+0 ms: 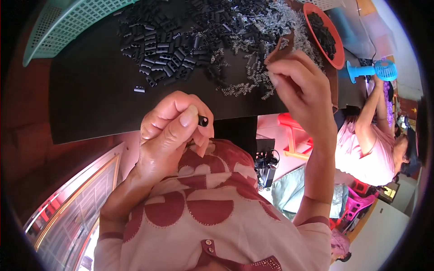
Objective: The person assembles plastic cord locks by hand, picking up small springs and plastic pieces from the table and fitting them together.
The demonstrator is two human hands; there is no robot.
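Pinched between the thumb and fingers of my left hand [174, 128] is a small black plastic barrel [203, 121] with a round hole in the end facing me. It is held just off the table's near edge. My right hand [300, 86] hovers over the near side of a heap of small metal springs [257, 58], thumb and fingertips closed together. Whatever is in that pinch, if anything, is too small to make out. Left of the springs spreads a pile of similar black plastic barrels [167, 56], and one loose barrel [139, 89] lies apart from it.
A red bowl [340, 56] of small black pieces stands at the back right. Beyond it a person [370, 149] sits, a hand near a blue fan [384, 70]. A green basket [68, 38] is at the far left of the black table [90, 113]. A red stool [294, 135] stands below.
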